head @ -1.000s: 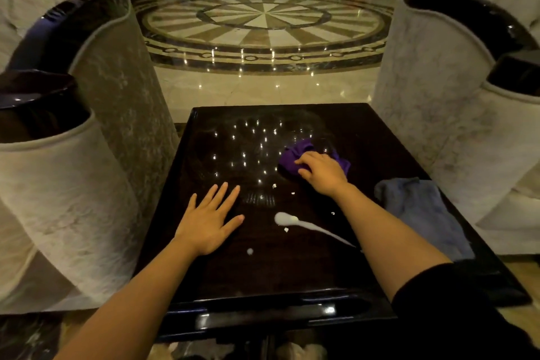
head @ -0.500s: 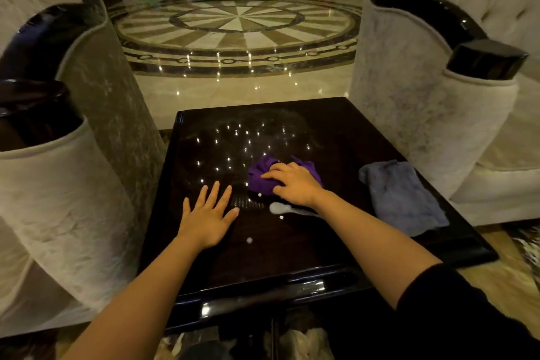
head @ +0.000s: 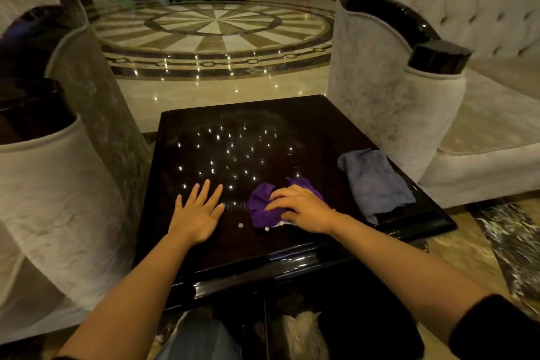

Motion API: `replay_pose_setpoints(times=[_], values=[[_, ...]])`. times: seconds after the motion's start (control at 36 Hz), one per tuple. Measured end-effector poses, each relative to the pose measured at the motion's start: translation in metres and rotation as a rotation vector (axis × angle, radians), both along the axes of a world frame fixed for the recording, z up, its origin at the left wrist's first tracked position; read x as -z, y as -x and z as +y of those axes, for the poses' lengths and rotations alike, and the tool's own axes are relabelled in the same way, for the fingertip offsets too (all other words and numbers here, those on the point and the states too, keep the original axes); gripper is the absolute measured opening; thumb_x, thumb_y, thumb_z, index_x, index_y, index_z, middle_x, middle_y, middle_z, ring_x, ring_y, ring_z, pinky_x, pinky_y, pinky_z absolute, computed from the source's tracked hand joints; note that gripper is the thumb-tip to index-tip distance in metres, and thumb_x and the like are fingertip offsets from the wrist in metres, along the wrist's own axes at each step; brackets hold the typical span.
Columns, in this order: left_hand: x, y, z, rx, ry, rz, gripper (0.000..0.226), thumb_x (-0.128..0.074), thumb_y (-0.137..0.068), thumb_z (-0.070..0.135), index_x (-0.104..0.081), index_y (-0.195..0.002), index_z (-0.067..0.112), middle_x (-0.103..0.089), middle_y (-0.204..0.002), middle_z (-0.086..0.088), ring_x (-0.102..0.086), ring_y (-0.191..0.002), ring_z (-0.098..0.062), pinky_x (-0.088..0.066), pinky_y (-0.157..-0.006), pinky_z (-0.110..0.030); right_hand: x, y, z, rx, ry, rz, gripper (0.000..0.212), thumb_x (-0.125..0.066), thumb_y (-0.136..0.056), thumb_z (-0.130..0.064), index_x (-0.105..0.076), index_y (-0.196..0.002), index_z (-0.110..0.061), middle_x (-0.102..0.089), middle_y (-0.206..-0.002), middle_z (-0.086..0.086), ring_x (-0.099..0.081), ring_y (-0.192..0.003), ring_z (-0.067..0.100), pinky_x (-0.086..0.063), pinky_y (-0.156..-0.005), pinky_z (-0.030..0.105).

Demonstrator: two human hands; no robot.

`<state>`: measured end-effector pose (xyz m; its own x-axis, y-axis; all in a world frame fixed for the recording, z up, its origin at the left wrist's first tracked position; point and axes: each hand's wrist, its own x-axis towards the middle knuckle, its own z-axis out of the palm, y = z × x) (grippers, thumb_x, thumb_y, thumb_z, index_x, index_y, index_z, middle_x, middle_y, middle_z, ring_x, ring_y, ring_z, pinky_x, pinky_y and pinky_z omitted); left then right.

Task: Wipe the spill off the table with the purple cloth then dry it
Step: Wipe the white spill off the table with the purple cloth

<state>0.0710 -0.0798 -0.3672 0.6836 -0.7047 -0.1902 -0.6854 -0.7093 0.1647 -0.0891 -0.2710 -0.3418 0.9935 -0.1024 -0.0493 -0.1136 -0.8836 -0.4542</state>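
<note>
The purple cloth (head: 261, 208) lies bunched on the glossy black table (head: 292, 245), and my right hand (head: 301, 207) presses down on top of it, fingers curled over the fabric. White spill shows only as a smear at the cloth's near edge (head: 282, 223) and two small drops (head: 240, 225) just left of it. My left hand (head: 198, 213) rests flat on the tabletop with fingers spread, a short way left of the cloth. A grey-blue cloth (head: 375, 183) lies crumpled near the table's right edge.
A pale upholstered armchair (head: 58, 184) stands close against the table's left side, and a tufted sofa (head: 409, 90) against its right. Patterned marble floor (head: 216, 35) stretches beyond the far edge. A dark shelf and my knees sit below the near edge.
My right hand dragged the purple cloth toward me over the white streak, which is now mostly covered. The left hand stayed flat. The view shifted left.
</note>
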Motion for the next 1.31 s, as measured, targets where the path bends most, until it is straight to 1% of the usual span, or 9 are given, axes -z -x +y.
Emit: replay_pose_setpoints(times=[0.28, 0.47, 0.72, 0.81, 0.92, 1.03, 1.17, 1.25, 1.31], values=[[-0.003, 0.02, 0.016, 0.003, -0.001, 0.013, 0.053, -0.013, -0.097, 0.043, 0.007, -0.144, 0.031, 0.015, -0.156, -0.001, 0.015, -0.143, -0.019, 0.005, -0.115, -0.047, 0.0, 0.055, 0.012, 0.021, 0.012, -0.02, 0.033, -0.057, -0.085, -0.011, -0.061, -0.115, -0.023, -0.053, -0.13, -0.001, -0.044, -0.114, 0.023, -0.027, -0.101, 0.031], [-0.004, 0.03, 0.023, -0.018, 0.005, 0.004, 0.053, -0.011, -0.097, 0.044, 0.006, -0.145, 0.03, 0.014, -0.156, -0.002, 0.015, -0.143, -0.02, 0.005, -0.115, -0.046, -0.002, 0.093, 0.021, 0.024, 0.088, -0.053, 0.029, -0.058, -0.085, -0.011, -0.064, -0.11, -0.023, -0.053, -0.13, 0.0, -0.045, -0.113, 0.021, -0.024, -0.094, 0.021], [-0.007, 0.032, 0.024, -0.022, 0.02, 0.015, 0.052, -0.012, -0.097, 0.043, 0.004, -0.145, 0.03, 0.011, -0.157, -0.002, 0.012, -0.143, -0.021, 0.004, -0.115, -0.048, -0.013, 0.131, 0.021, -0.003, 0.153, 0.019, 0.028, -0.057, -0.084, -0.007, -0.067, -0.106, -0.021, -0.057, -0.125, 0.001, -0.049, -0.104, 0.026, -0.038, -0.092, 0.033], [-0.007, 0.032, 0.025, -0.023, 0.021, 0.017, 0.052, -0.013, -0.097, 0.043, 0.003, -0.145, 0.03, 0.01, -0.157, -0.002, 0.011, -0.144, -0.021, 0.003, -0.115, -0.048, -0.03, 0.133, 0.015, 0.069, 0.094, -0.047, 0.029, -0.058, -0.082, -0.002, -0.068, -0.105, -0.016, -0.058, -0.121, 0.005, -0.049, -0.109, 0.024, -0.033, -0.093, 0.023], [-0.008, 0.033, 0.025, -0.016, 0.026, 0.004, 0.052, -0.013, -0.097, 0.043, 0.002, -0.146, 0.029, 0.008, -0.157, -0.003, 0.01, -0.144, -0.022, 0.002, -0.115, -0.049, -0.055, 0.126, 0.001, 0.248, 0.004, -0.174, 0.034, -0.056, -0.081, 0.006, -0.065, -0.11, -0.009, -0.055, -0.121, 0.015, -0.048, -0.115, 0.026, -0.029, -0.098, 0.024], [-0.008, 0.034, 0.025, -0.017, 0.028, -0.002, 0.052, -0.012, -0.097, 0.043, 0.002, -0.146, 0.029, 0.008, -0.157, -0.003, 0.01, -0.144, -0.022, 0.002, -0.116, -0.049, -0.058, 0.11, -0.014, 0.455, -0.056, -0.239, 0.037, -0.053, -0.085, 0.004, -0.056, -0.119, -0.007, -0.053, -0.123, 0.019, -0.048, -0.117, 0.029, -0.028, -0.091, 0.015], [-0.007, 0.033, 0.025, -0.013, 0.027, -0.011, 0.053, -0.012, -0.097, 0.043, 0.003, -0.146, 0.028, 0.009, -0.157, -0.003, 0.01, -0.144, -0.022, 0.002, -0.116, -0.049, -0.043, 0.08, -0.022, 0.637, -0.109, -0.239, 0.035, -0.05, -0.087, 0.0, -0.053, -0.122, -0.001, -0.056, -0.122, 0.025, -0.051, -0.115, 0.036, -0.034, -0.092, 0.028], [-0.006, 0.033, 0.025, -0.012, 0.021, -0.01, 0.053, -0.011, -0.097, 0.043, 0.004, -0.145, 0.028, 0.01, -0.157, -0.002, 0.011, -0.144, -0.021, 0.002, -0.116, -0.048, -0.03, 0.065, -0.025, 0.708, -0.067, -0.159, 0.036, -0.046, -0.09, -0.008, -0.049, -0.126, -0.004, -0.058, -0.122, 0.025, -0.052, -0.112, 0.038, -0.041, -0.094, 0.042], [-0.005, 0.032, 0.025, -0.016, 0.028, -0.008, 0.053, -0.011, -0.097, 0.043, 0.004, -0.145, 0.029, 0.01, -0.157, -0.002, 0.012, -0.143, -0.021, 0.003, -0.116, -0.047, -0.02, 0.056, -0.025, 0.762, 0.001, -0.099, 0.037, -0.043, -0.093, -0.015, -0.046, -0.129, -0.007, -0.053, -0.127, 0.025, -0.049, -0.115, 0.04, -0.04, -0.097, 0.046]])
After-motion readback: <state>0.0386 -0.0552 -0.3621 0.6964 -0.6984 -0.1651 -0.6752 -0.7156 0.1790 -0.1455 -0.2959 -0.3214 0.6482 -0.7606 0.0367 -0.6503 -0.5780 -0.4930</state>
